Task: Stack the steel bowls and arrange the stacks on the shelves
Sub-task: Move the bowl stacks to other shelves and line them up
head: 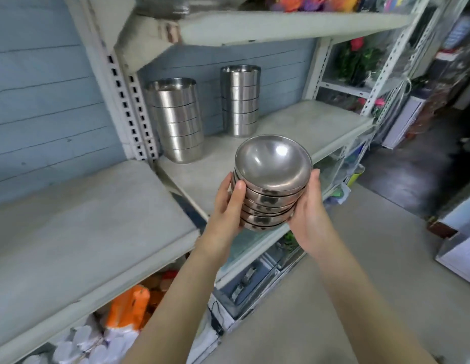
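Observation:
I hold a stack of several steel bowls (271,179) in front of the middle shelf (302,127), tilted so the top bowl's inside faces me. My left hand (228,203) grips the stack's left side, thumb across the rims. My right hand (308,206) cups its right side. Two taller bowl stacks stand on that shelf against the blue wall: a wide bowl stack (176,119) at the left and a narrower bowl stack (240,99) to its right.
A bare grey shelf (84,227) lies lower left, past a perforated upright post (128,111). An upper shelf (281,27) overhangs with colourful goods. Orange and white packages (128,308) sit below. Flowers and racks stand at the right, beside open floor (360,271).

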Demonstrator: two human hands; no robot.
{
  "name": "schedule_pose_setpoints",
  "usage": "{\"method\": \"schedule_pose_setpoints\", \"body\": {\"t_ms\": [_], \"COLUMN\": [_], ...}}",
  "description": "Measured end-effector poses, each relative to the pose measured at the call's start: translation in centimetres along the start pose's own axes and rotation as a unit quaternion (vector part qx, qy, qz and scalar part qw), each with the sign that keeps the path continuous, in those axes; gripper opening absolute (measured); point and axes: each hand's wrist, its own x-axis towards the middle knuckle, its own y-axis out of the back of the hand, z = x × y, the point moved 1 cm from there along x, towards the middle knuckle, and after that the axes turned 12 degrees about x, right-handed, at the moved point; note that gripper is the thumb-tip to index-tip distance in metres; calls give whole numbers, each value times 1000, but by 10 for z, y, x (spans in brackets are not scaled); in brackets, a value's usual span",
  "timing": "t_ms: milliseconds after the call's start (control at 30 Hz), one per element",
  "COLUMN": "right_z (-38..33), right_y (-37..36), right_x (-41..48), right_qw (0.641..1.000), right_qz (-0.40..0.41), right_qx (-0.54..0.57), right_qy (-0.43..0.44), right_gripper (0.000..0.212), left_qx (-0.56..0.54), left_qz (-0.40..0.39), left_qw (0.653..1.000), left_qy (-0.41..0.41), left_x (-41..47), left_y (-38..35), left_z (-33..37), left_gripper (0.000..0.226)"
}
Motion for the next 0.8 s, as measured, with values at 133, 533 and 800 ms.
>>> {"method": "schedule_pose_setpoints", "body": {"t_ms": [133, 533, 800], "right_z": [-32, -67, -71], "right_y": [71, 140, 178], "right_x": [38, 199, 302], "right_qw": [1000, 998, 996], "right_qz": [11, -26, -48], "right_qx": [5, 13, 24], "right_qy": [-19, -54, -72], "right_gripper": [66, 55, 63], "left_qx": [-12, 5, 42], "left_qz": [2, 59, 87], "left_qw": [1000, 997, 993], "left_qy": [14, 40, 63], "left_x": [46, 200, 302], "left_y": [-66, -114, -132], "left_z": [3, 7, -2], "left_gripper": [79, 80, 61]}}
